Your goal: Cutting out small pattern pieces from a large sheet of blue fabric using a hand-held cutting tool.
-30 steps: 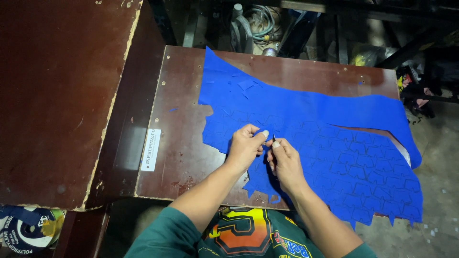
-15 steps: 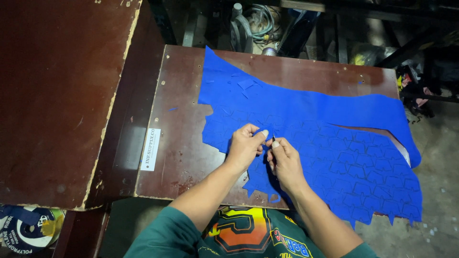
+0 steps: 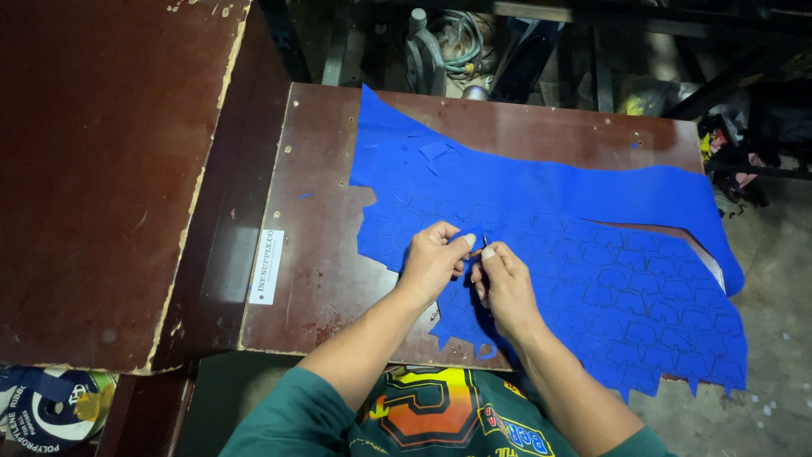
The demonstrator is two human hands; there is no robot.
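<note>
A large blue sheet (image 3: 584,245) scored with many repeated cut shapes lies across a brown wooden board (image 3: 321,220). My left hand (image 3: 433,261) rests on the sheet near its lower left part, fingers curled and pinching the material. My right hand (image 3: 506,283) is right beside it, thumb and forefinger pinched on a thin dark tool (image 3: 485,243) whose tip sits at the sheet between the two hands. Small loose blue cut pieces (image 3: 436,151) lie on the sheet's upper left.
A bigger dark red-brown tabletop (image 3: 101,169) stands to the left, its edge chipped. A white label (image 3: 266,267) is stuck on the board's left side. Behind the board are hoses and metal machine parts (image 3: 448,42). Printed bags (image 3: 51,406) lie bottom left.
</note>
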